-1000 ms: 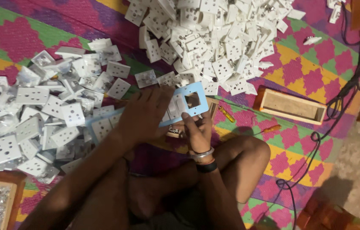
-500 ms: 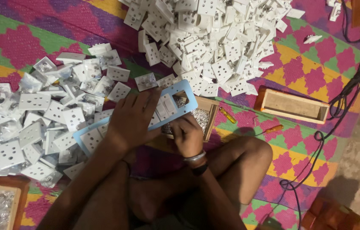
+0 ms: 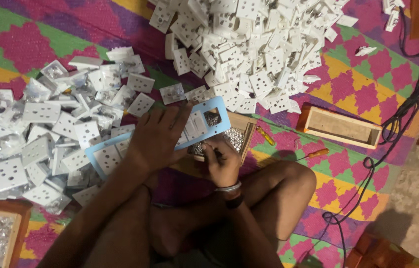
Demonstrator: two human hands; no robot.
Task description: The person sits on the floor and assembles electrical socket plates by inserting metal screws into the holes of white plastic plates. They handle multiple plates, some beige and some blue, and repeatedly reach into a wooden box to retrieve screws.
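While seated cross-legged on the mat, the person works w/ both hands, so line by line:

Left hand (image 3: 157,139): palm down, fingers spread flat, pressing on the blue frame (image 3: 218,117). Not gripping round it, just holding it down.

Blue frame: long light-blue plate w/ square cut-outs, lying tilted across the lap area, one end over the left pile, other end over the wooden tray (image 3: 245,130). A white socket insert sits in it near the hand.

Right hand (image 3: 223,160): fingers curled in tight, pinched near the frame's lower edge, just over the tray. What it's pinching is too small to tell. Bangle & dark band on the wrist.

Wooden tray: under the frame's right end, holds small shiny bits, prob screws.

Left pile (image 3: 46,129): white socket plates, many in clear wrap, spread left of the hand.

Top pile (image 3: 249,49): bigger heap of bare white sockets, beyond the frame.

Empty box (image 3: 343,127): wooden, right of the tray, apart.

Screwdrivers (image 3: 265,135): yellow one beside the tray, orange one nearby on the mat.

Cables (image 3: 393,124): black, far right.
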